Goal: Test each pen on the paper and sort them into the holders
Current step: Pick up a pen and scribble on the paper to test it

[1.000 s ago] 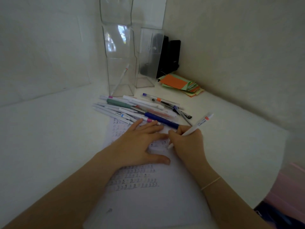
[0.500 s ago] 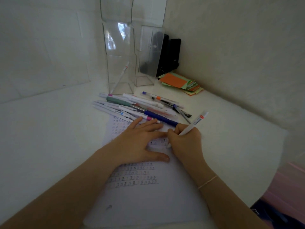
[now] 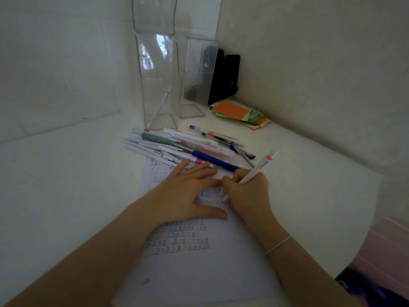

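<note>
My right hand (image 3: pixel 247 191) grips a white pen (image 3: pixel 261 168) with a red band, its tip down on the paper (image 3: pixel 199 269). The sheet carries rows of small written marks. My left hand (image 3: pixel 183 191) lies flat on the paper, fingers straight, pressing it down just left of the pen tip. A pile of several pens (image 3: pixel 188 145) lies beyond my hands. Two clear holders stand at the back: the left holder (image 3: pixel 158 85) has one white pen (image 3: pixel 159 107) leaning inside, and I see no pen in the right holder (image 3: pixel 199 78).
A stack of orange and green paper notes (image 3: pixel 241 113) lies at the back right. A black box (image 3: pixel 228 76) stands in the corner behind the holders. White walls close in on the left and right. Something pink (image 3: pixel 385 247) shows at the lower right edge.
My right hand has shifted slightly with the pen, whose upper end now leans a little more upright. My left hand stays pressed on the paper.
</note>
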